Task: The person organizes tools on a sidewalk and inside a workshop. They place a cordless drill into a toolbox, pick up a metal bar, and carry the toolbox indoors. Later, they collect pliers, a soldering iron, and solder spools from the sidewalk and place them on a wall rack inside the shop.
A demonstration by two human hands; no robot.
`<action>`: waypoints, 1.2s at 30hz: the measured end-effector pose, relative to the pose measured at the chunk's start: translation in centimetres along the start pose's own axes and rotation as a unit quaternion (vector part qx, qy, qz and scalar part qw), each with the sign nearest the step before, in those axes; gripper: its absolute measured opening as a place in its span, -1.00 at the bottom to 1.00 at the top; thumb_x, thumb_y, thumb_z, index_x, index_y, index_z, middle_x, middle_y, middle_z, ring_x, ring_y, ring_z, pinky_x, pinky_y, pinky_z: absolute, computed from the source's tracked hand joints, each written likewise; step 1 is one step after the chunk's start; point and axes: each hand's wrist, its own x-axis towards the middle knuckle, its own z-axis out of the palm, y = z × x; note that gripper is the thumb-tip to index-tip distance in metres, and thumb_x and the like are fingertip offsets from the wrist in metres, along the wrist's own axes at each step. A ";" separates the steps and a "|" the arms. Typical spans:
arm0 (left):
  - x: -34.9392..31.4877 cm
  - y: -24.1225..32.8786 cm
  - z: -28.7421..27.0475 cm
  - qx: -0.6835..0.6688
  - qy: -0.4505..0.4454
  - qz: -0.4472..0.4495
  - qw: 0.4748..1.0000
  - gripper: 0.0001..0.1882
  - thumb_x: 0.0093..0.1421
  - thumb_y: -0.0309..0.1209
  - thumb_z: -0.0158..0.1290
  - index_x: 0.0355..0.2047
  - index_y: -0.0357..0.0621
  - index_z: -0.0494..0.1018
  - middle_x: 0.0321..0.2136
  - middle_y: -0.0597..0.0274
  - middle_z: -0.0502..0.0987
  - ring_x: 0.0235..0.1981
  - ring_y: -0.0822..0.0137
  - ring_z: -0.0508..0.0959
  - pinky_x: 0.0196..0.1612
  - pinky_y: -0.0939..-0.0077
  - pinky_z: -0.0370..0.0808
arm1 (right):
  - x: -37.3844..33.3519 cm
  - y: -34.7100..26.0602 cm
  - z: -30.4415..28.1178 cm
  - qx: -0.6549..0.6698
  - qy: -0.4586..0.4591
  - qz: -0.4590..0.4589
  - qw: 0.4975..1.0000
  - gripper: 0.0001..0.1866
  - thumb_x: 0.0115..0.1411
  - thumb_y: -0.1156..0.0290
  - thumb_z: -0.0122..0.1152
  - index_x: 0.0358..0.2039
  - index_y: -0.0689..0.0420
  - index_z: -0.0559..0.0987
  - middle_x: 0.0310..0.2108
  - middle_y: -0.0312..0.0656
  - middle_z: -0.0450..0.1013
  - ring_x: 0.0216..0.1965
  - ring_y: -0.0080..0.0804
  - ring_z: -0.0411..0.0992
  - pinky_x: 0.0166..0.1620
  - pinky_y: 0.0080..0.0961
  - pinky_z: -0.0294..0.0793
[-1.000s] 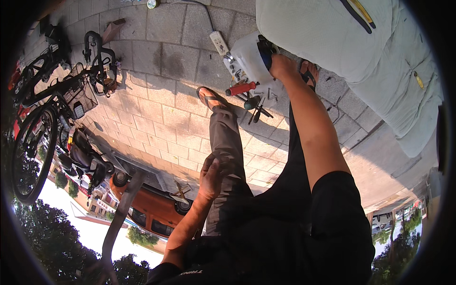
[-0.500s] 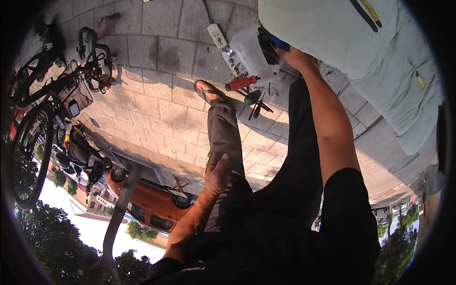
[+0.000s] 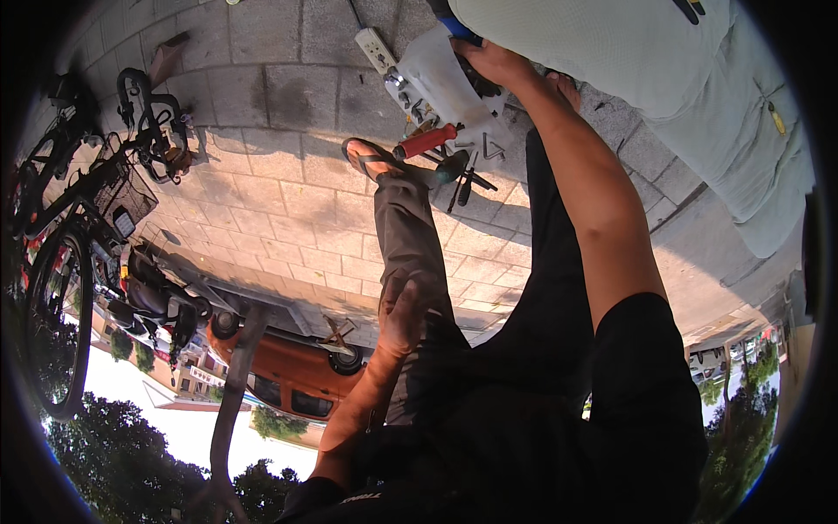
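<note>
My right hand (image 3: 491, 61) reaches forward, its fingers closed round a blue-handled tool (image 3: 461, 30); the tool's far end is cut off at the frame's upper edge. Under that hand lies a whitish plastic tray or sheet (image 3: 441, 74) holding small metal parts, with a dark object (image 3: 478, 83) half hidden. My left hand (image 3: 401, 319) rests on my left thigh, fingers curled; a thin pale thing seems to stick out beside them, too small to name. A red-handled tool (image 3: 428, 140) and several dark-handled tools (image 3: 470, 185) lie near my left foot.
A white power strip (image 3: 375, 51) with a cable lies left of the tray. Pale green cloth (image 3: 594, 52) fills the upper right, with a yellow-handled tool (image 3: 777, 118) on it. Bicycles (image 3: 65, 244) stand at left; an orange vehicle (image 3: 279, 371) is parked beyond the paving.
My right hand has moved the blue-handled tool up and left, off the tray's right side. The view has shifted slightly. My left hand stays on the thigh.
</note>
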 end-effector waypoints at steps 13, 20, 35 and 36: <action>1.2 0.0 0.2 0.088 -0.037 0.009 0.995 -0.53 0.47 -0.30 -0.10 0.31 -0.21 0.20 0.03 -0.01 0.51 0.04 0.14 0.56 0.06 0.18 0.55 | -9.4 6.8 -2.5 -0.075 -0.131 0.174 0.973 -0.68 0.22 0.29 0.10 -0.08 0.12 0.64 -0.04 0.11 0.55 0.03 0.10 0.50 0.09 -0.16 0.50; 1.0 -0.1 6.1 0.102 -0.026 -0.005 0.994 -0.58 0.45 -0.23 -0.07 0.25 -0.06 0.27 -0.11 0.10 0.57 -0.10 0.14 0.61 -0.04 0.07 0.58 | -23.8 4.2 -21.8 0.074 0.162 0.197 0.964 -0.79 0.22 0.27 0.32 -0.21 0.09 0.63 -0.52 -0.13 0.57 -0.50 -0.36 0.56 -0.34 -0.44 0.53; 1.0 -3.2 15.1 0.203 -0.088 0.001 0.975 -0.55 0.42 -0.22 -0.04 0.23 -0.11 0.28 -0.11 0.05 0.54 -0.14 0.16 0.63 -0.14 0.25 0.59 | -14.7 23.2 -48.2 -0.570 0.087 0.285 0.766 -0.69 0.27 0.24 0.15 0.01 -0.03 0.53 -0.02 -0.17 0.45 0.08 -0.12 0.40 0.08 -0.12 0.43; 1.0 -3.0 15.2 0.196 -0.086 0.000 0.977 -0.57 0.43 -0.25 -0.06 0.23 -0.13 0.28 -0.11 0.05 0.54 -0.14 0.18 0.62 -0.13 0.28 0.59 | -16.5 22.8 -47.5 -0.547 0.131 0.258 0.786 -0.65 0.29 0.15 0.16 0.02 0.00 0.50 -0.05 -0.11 0.47 0.05 -0.04 0.41 0.04 -0.04 0.45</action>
